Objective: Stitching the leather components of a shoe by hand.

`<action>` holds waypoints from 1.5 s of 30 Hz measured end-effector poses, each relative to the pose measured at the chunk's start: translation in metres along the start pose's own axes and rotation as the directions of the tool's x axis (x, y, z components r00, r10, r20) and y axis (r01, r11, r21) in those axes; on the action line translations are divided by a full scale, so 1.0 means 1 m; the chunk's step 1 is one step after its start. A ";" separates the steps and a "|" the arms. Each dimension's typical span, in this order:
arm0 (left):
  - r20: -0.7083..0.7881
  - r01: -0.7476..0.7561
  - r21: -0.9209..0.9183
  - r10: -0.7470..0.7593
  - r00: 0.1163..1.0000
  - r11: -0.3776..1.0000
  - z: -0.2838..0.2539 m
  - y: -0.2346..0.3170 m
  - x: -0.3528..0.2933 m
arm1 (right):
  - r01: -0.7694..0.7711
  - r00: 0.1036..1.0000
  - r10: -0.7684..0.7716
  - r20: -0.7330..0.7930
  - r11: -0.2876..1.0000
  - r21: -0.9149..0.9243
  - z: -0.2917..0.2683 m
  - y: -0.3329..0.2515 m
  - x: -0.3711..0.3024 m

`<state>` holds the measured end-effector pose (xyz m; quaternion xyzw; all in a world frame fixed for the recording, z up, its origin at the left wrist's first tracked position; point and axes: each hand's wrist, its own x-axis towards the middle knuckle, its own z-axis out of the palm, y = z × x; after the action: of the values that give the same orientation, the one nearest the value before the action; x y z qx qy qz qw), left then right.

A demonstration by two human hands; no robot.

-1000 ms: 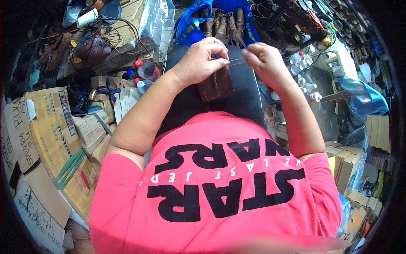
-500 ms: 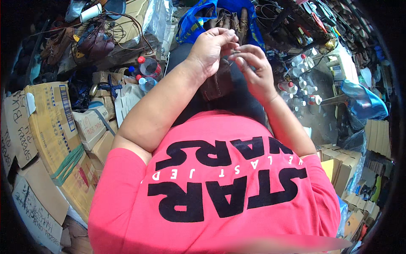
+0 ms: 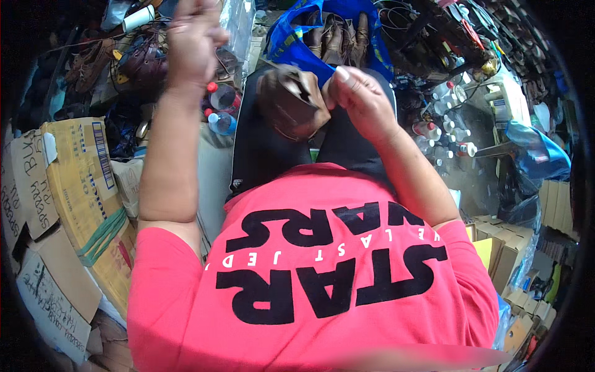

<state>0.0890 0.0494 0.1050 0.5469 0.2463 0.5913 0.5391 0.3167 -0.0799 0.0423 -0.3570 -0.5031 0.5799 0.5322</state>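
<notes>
A brown leather shoe (image 3: 288,108), slightly blurred, lies across my lap between my dark-trousered thighs, its opening showing. At its right end is my right hand (image 3: 362,102), closed in a pinch with the thumb on top. I cannot make out what is between those fingers. My left hand (image 3: 193,46) is raised at the upper left, well apart from the shoe. It is smeared by motion, but its fingers look curled, and anything in them is too small or blurred to see.
Beyond my knees, a blue bag (image 3: 285,46) holds several brown shoes (image 3: 334,43). Plastic bottles (image 3: 427,129) stand on the right, and two more with red caps (image 3: 222,99) at my left. Cardboard boxes (image 3: 74,167) fill the left side; cartons (image 3: 511,239) are stacked right.
My hands were close together above my lap; the left has swung up and to the left. My right hand has lowered slightly. The shoe has shifted and turned, showing its opening.
</notes>
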 end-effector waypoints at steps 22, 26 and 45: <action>0.651 0.016 -0.083 0.042 0.758 0.996 0.065 0.026 -0.040 | 0.186 0.964 -0.116 0.240 0.937 -0.295 0.025 -0.043 -0.041; 0.557 0.420 -0.186 -0.257 0.790 0.888 0.068 -0.030 -0.048 | 0.134 0.988 -0.121 0.099 0.982 -0.134 0.021 -0.063 -0.045; 0.272 0.646 -0.176 -0.594 0.757 0.743 -0.005 -0.021 -0.093 | -0.704 0.706 -0.131 -0.696 -0.021 -0.710 -0.432 -0.167 0.066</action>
<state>0.0760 -0.0270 0.0497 0.4139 0.2803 0.3465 0.7938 0.7580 0.0599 0.1078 -0.8780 -0.4633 0.0348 0.1155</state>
